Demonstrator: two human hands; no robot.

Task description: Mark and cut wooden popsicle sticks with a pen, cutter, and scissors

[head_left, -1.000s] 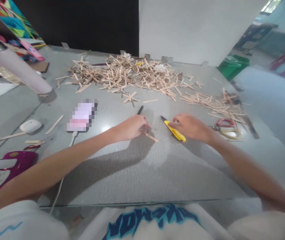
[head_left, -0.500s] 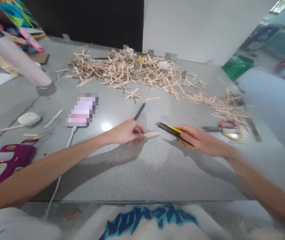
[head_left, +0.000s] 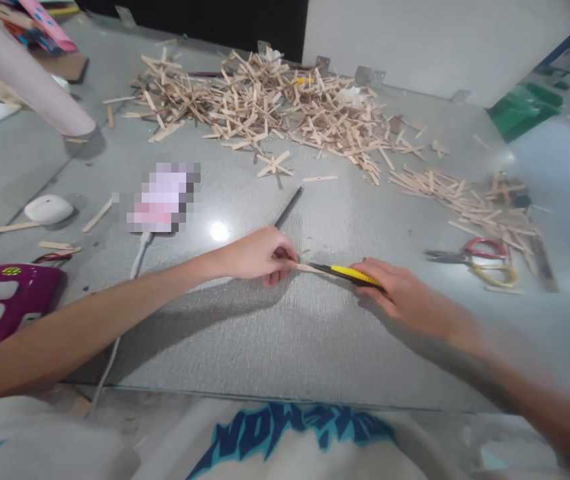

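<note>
My left hand [head_left: 267, 257] pinches one end of a thin wooden stick [head_left: 309, 268] just above the grey table [head_left: 245, 347]. My right hand [head_left: 389, 290] is wrapped round a yellow and black utility knife [head_left: 355, 273]. The knife's front end lies along the stick, close to my left fingertips; whether the blade cuts into the wood I cannot tell. Beyond my left hand a dark pen-like tool [head_left: 289, 207] rests on the table, its near end hidden by the hand.
A big heap of wooden sticks [head_left: 265, 107] spreads across the back. More sticks [head_left: 465, 200] and red-and-yellow-handled scissors [head_left: 479, 260] lie at right. To the left are a phone [head_left: 162, 197] on a white cable [head_left: 137, 267], a white case [head_left: 49, 209] and a purple device [head_left: 25, 300].
The utility knife has come left and turned onto the stick, where before it was apart from it. My left hand keeps its pinch. The camera view has tilted down a little.
</note>
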